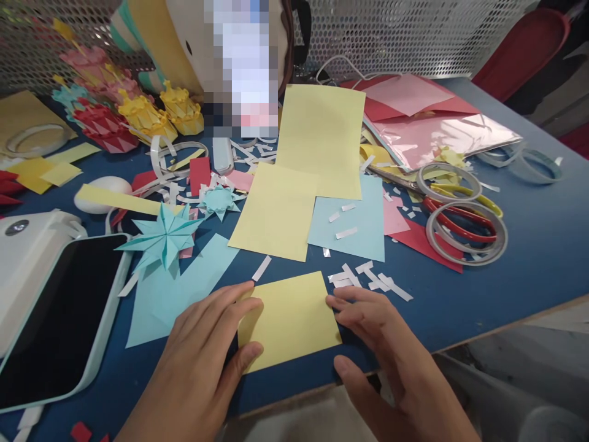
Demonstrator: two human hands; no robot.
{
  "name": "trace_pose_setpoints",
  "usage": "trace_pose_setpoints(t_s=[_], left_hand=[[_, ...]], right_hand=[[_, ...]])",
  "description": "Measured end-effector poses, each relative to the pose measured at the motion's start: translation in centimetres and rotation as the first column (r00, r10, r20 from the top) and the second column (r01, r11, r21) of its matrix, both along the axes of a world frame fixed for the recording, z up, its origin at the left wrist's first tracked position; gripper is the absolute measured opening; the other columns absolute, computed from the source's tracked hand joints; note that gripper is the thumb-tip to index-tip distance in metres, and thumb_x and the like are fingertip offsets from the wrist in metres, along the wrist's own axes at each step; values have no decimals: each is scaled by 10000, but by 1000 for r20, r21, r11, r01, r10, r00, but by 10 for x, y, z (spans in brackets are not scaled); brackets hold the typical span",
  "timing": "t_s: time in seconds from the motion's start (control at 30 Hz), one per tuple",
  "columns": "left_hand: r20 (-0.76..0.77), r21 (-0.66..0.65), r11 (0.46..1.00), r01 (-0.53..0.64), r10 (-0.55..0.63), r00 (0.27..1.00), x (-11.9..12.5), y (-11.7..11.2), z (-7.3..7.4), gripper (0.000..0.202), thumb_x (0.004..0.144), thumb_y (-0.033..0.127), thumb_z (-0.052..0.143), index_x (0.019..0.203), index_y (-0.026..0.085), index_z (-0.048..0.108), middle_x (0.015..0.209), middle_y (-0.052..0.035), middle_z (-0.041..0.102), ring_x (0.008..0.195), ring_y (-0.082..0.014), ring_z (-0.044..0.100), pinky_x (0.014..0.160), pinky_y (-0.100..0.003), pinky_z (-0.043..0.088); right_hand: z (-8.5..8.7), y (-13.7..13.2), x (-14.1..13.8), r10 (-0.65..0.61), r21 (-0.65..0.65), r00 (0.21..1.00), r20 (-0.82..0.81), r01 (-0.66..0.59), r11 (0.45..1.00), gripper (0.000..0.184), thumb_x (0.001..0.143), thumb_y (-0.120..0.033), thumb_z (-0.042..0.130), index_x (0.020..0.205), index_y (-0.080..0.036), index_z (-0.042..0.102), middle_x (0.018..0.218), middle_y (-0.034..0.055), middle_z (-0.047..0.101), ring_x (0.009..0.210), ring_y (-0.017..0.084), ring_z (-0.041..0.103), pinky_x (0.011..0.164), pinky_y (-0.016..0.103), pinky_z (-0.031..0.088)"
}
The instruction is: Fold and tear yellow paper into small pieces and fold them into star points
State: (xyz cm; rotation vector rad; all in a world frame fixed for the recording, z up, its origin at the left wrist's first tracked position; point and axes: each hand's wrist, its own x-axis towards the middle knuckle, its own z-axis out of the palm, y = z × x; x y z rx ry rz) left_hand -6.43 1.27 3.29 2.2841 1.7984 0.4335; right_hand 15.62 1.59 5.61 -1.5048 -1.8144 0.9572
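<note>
A small yellow sheet of paper (292, 319) lies flat near the table's front edge, between my two hands. My left hand (214, 341) rests on its left side, thumb and fingers apart. At the right edge of the sheet, my right hand (377, 344) touches it with the fingertips, its thumb spread away over the table's edge. Just beyond are another yellow sheet (273, 215), a light blue sheet (354, 230) and small white paper strips (368, 279). A folded blue paper star (166, 236) sits left of these, on a blue sheet (179, 298).
A phone (59, 325) and a white device (27, 258) occupy the left. Tape rolls (501, 242) lie by red-handled scissors (455, 221) at right. Folded paper pieces (151, 120) stand at the back left, near a plush toy (184, 43). Packaged paper (442, 132) lies back right.
</note>
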Motion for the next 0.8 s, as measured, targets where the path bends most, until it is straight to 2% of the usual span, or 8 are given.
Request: trace_pose_setpoints(t_s=[0.17,0.27,0.37,0.47,0.53,0.6,0.7,0.8], left_hand=[[-33,-19,999,50,-50,998,-5,3,-1,328,969,456,424,1274,338,450,1315,11,602,1200,-241,559,883,-364,527],[-23,-53,998,30,-31,999,-3,2,-1,297,982,456,394,1258,349,429,1345,6,570,1235,-243,518,915,-393,502],[9,-76,997,-18,19,1000,-1,1,-1,294,998,473,337,1254,351,416,1357,0,548,1261,-240,479,965,-421,458],[6,-49,998,35,-35,999,-3,2,-2,314,991,454,381,1284,342,401,1351,-6,552,1240,-240,492,946,-396,459],[-4,-29,996,82,-82,997,-4,2,-3,350,978,434,427,1313,342,387,1341,0,561,1217,-234,508,917,-364,469],[14,-42,998,56,-55,998,-4,2,-3,369,981,422,426,1339,355,369,1343,15,556,1227,-219,494,928,-343,455],[64,-34,999,-25,27,998,2,2,3,391,995,414,392,1377,345,341,1376,15,517,1280,-194,429,1006,-316,386],[107,112,993,33,-46,993,11,1,16,384,956,360,486,1331,307,416,1318,16,560,1246,-173,440,1028,-261,344]], right_hand=[[6,1,-4,-10,-59,995,-101,4,998,293,883,-111,472,1060,-345,471,1253,33,547,1157,178,581,859,279,547],[9,0,-5,-55,-100,987,-150,40,994,276,887,-125,499,1025,-363,484,1236,-1,548,1155,159,559,894,263,524],[7,1,-6,-89,-92,972,-218,71,993,252,886,-130,513,990,-359,504,1190,-14,547,1104,129,554,862,204,518],[1,4,-8,-117,-55,948,-297,106,993,279,859,-112,512,988,-359,507,1140,-22,543,1047,110,561,819,170,527],[-3,7,-10,-137,-37,956,-260,132,991,323,835,-112,525,1027,-371,502,1113,-28,569,994,113,592,791,180,542],[-7,10,-12,-145,-15,978,-150,144,989,335,842,-134,537,1071,-375,498,1027,-33,629,895,122,639,719,193,551],[-12,12,-16,-89,113,995,-52,95,989,293,884,-145,513,1101,-342,501,885,-29,683,811,142,681,652,212,537],[-13,15,-18,42,341,999,-21,-32,939,252,869,-95,493,1024,-292,520,790,-25,669,692,142,648,598,237,485]])
